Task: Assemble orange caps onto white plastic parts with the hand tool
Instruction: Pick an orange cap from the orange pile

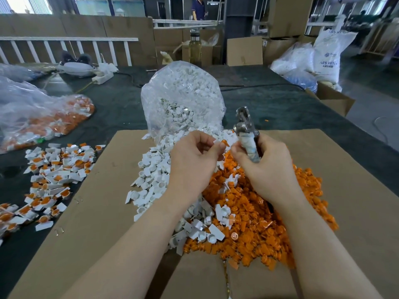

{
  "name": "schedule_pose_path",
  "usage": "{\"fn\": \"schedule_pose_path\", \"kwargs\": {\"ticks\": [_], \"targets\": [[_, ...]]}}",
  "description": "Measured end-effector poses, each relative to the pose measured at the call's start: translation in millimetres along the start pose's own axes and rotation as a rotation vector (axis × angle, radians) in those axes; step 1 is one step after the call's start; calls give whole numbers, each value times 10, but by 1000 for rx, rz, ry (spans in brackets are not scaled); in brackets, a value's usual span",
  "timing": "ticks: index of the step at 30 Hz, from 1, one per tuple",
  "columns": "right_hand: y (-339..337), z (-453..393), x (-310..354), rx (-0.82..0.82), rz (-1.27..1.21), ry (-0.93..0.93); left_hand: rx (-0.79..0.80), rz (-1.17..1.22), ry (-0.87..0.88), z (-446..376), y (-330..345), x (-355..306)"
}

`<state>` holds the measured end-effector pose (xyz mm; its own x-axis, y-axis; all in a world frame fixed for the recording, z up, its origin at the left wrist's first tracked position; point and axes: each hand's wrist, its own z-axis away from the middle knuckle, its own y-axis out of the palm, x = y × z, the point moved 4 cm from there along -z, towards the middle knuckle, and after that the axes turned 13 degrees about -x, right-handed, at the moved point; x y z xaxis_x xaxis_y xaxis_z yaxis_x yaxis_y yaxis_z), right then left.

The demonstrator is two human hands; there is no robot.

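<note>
Flat brown cardboard sheet (90, 212) covers the dark table, heaped with small white plastic parts (151, 180) and glossy orange caps (269, 238), too many to count. Left hand (194, 160) pinches one white part with an orange cap (224, 143). Right hand (265, 162) grips the tape-wrapped metal hand tool (248, 134) upright. One clear bag of white parts (181, 100) stands beyond.

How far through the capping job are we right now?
Done: a spread of capped white pieces lies on the left, with more in the bag behind it. In hand: the left hand pinches an orange cap on a white part, while the right hand grips the hand tool. Left: a large orange cap pile, loose white parts and a mostly full bag of white parts. Plenty remains.
</note>
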<state>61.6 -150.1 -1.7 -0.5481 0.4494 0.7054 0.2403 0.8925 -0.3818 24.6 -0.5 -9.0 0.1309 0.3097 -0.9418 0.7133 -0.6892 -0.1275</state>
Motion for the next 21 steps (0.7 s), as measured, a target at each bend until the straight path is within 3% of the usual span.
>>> {"fn": "schedule_pose_path", "kwargs": {"ticks": [5,16,21], "targets": [[21,12,5,-44,21,-44,7,-58,68,53,20,-26],[49,-7,-49,-24,-21,43,-15,-91,176,89,16,-59],[34,-2,-65,122,-32,93,5,-30,111,17,-15,-23]]}}
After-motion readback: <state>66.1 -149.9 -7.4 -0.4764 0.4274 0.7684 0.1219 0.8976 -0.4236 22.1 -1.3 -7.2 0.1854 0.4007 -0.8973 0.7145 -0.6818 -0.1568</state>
